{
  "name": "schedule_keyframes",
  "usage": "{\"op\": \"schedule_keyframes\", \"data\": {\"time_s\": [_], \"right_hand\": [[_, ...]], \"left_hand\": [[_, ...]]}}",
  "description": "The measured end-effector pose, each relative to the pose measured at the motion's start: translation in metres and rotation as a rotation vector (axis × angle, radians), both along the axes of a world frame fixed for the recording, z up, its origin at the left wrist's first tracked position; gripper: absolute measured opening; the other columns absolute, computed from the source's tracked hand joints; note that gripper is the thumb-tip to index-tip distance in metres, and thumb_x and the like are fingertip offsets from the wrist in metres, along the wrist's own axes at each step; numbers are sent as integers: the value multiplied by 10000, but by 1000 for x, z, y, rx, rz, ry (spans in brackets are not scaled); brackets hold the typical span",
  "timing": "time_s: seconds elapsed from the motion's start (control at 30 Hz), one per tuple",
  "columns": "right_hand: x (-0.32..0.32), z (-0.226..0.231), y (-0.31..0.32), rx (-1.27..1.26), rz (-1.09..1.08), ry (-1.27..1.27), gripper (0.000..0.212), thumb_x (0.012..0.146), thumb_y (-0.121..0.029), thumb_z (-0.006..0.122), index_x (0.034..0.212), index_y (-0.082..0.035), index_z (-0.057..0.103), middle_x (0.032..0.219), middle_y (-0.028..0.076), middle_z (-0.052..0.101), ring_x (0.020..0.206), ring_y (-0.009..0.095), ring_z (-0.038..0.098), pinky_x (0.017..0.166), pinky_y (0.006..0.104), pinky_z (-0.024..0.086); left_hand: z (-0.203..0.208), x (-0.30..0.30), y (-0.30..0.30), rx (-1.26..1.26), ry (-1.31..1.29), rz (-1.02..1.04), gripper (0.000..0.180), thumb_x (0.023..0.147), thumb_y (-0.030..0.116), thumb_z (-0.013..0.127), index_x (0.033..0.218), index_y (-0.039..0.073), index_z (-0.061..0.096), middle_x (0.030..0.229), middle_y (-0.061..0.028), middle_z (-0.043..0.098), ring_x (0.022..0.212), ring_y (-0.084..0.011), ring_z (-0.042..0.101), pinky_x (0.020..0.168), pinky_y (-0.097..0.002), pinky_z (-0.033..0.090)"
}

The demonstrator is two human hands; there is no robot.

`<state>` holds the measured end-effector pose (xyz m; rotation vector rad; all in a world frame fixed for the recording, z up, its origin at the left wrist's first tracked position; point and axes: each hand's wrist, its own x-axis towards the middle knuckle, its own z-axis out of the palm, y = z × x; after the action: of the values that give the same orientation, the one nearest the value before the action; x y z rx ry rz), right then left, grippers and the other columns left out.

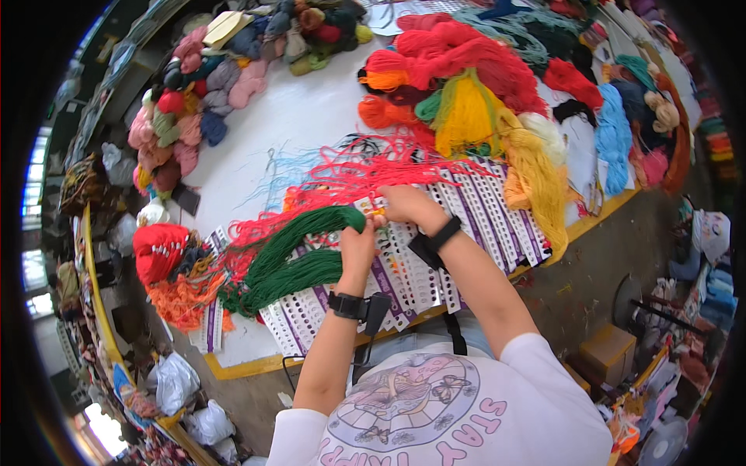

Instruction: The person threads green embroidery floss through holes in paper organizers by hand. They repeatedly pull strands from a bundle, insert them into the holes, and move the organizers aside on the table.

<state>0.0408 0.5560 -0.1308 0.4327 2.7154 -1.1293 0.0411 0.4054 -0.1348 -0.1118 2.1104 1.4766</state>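
A thick skein of dark green thread (299, 268) lies in a loop over the near left part of the table. Its upper end is gripped in my left hand (358, 242), whose fingers are closed. Close by on the right, my right hand (409, 207) has its fingertips pinched near the left fingertips, over the top of a white punched card (396, 268). What the right fingers pinch is too small to tell. More long punched cards (474, 206) with purple strips lie side by side under both wrists. Red threads (350, 182) trail across the cards' upper ends.
Red skeins (474, 54), a yellow skein (466, 116) and a pale orange skein (536, 171) heap up at the far right. Balled yarns (186, 109) of several colours line the far left. Orange thread (186, 291) sits near the table's yellow front edge (256, 366).
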Motion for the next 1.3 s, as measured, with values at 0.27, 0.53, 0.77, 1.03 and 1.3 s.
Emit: {"op": "schedule_keyframes", "data": {"time_s": [0.27, 0.53, 0.77, 1.03, 1.3], "right_hand": [[-4, 29, 17, -375, 36, -313, 253, 671, -173, 588, 887, -42, 596, 784, 113, 627, 670, 228, 623, 528, 346, 501], [21, 9, 14, -552, -45, -125, 348, 694, -66, 544, 1041, -48, 525, 694, 28, 518, 511, 83, 471, 428, 241, 395], [46, -7, -8, -885, -270, 147, 394, 716, -21, 578, 1103, -24, 506, 650, -27, 539, 563, 36, 478, 476, 199, 375], [38, -9, -13, -884, -248, 116, 414, 709, -8, 584, 1113, -14, 493, 651, -25, 535, 547, 33, 468, 482, 181, 371], [35, -7, -14, -847, -225, 105, 418, 698, -14, 590, 1105, -9, 492, 636, -9, 543, 527, 47, 475, 452, 196, 371]], "left_hand": [[-1, -2, -20, 146, -70, 41, 247, 848, 231, 533, 891, 10, 633, 718, -39, 622, 516, -79, 532, 391, -214, 408], [6, 9, 6, 175, -51, -2, 235, 781, 209, 632, 902, 8, 627, 677, 0, 568, 518, -56, 500, 395, -203, 393], [-1, 4, -3, 114, -14, 46, 161, 763, 154, 617, 807, 4, 577, 641, -13, 555, 504, -61, 503, 395, -206, 401], [-2, -5, -11, 349, -204, 68, 131, 804, 139, 578, 751, 22, 551, 543, 3, 486, 400, -69, 420, 373, -216, 371], [2, -10, -2, 148, -162, 29, 75, 759, 97, 576, 742, 33, 541, 529, 10, 464, 394, -76, 396, 382, -222, 340]]}}
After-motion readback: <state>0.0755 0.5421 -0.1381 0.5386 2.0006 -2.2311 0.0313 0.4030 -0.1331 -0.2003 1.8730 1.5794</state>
